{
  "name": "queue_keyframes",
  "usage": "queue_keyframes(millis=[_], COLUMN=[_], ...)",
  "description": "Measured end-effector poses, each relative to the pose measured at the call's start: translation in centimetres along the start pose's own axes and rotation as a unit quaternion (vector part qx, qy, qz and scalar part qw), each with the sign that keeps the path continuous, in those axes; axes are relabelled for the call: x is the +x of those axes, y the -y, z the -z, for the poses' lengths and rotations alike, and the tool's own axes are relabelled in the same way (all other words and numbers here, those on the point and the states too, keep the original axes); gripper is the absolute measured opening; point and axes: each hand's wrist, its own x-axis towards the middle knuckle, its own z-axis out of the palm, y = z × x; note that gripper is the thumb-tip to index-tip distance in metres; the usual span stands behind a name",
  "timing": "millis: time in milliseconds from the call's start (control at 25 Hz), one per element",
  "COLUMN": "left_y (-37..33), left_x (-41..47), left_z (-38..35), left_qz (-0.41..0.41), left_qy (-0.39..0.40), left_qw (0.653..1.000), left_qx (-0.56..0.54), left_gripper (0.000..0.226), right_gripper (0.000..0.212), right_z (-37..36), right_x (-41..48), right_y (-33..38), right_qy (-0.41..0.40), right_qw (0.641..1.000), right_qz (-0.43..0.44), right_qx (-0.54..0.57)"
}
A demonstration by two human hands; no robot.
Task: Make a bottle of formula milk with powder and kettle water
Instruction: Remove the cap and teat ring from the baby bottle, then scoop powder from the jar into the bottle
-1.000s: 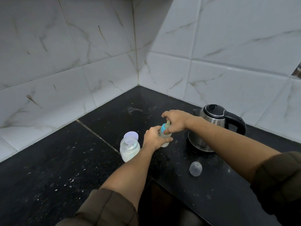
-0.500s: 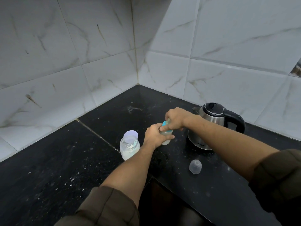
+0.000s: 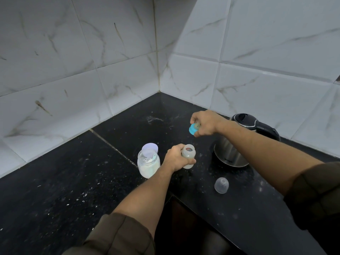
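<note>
Gripping the bottle (image 3: 188,155) around its body, the left hand (image 3: 174,157) has its fingers curled tight on the cloudy plastic. The bottle is upright with its mouth uncovered, near the middle of the black counter (image 3: 73,181). Whether its base rests on the stone or hangs just above it is hard to tell.

The right hand (image 3: 204,124) is raised above and behind the bottle, clear of it. Its fingers and thumb are pinched on the blue screw collar (image 3: 192,129), and the pale teat is mostly hidden inside the grip. The collar is tipped on its side, with its open face turned to the left.

Just beside the left hand, on its left, stands a clear jar (image 3: 148,163) partly filled with white powder. A pale round lid (image 3: 150,148) lies askew at the jar's mouth.

A steel kettle (image 3: 237,144) with a black lid and handle stands to the right of the bottle, toward the counter's back edge along the right-hand wall. The right forearm crosses in front of it.

A small clear dome cap (image 3: 221,185) sits alone on the counter nearer the front edge, below the kettle and well apart from both hands. White specks are scattered over the dark stone. Marbled white tiles (image 3: 110,61) rise from the back edges and meet at the far corner.
</note>
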Motion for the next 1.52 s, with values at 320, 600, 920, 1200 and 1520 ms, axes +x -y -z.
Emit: queue_keyframes(millis=[320,600,920,1200,1520], left_y=[2.7,3.1,3.2,-2.1,-5.2], left_x=[-0.7,-1.0,-1.5,-1.5,-1.4], left_z=[-0.5,-0.7,-0.6,1.9,11.3], left_qz=[0.059,0.052,0.051,-0.026,-0.128], left_qy=[0.031,0.032,0.028,-0.048,-0.273], left_qw=[0.998,0.997,0.997,0.987,0.951], left_qx=[-0.023,-0.046,-0.054,-0.151,-0.075], left_gripper=[0.060,0.061,0.120,0.105,0.051], right_gripper=[0.054,0.059,0.062,0.074,0.026], right_z=[-6.1,-8.7,-11.3,-7.7,-0.3], right_x=[0.9,-0.6,-1.3,-0.6,2.8], right_y=[-1.7,-2.2,-2.2,-1.6,6.2], right_qy=[0.110,0.199,0.250,0.232,0.067], right_qw=[0.993,0.975,0.961,0.968,0.995], right_qz=[-0.020,-0.036,-0.042,-0.052,0.073], right_qx=[-0.040,-0.096,-0.109,-0.075,-0.011])
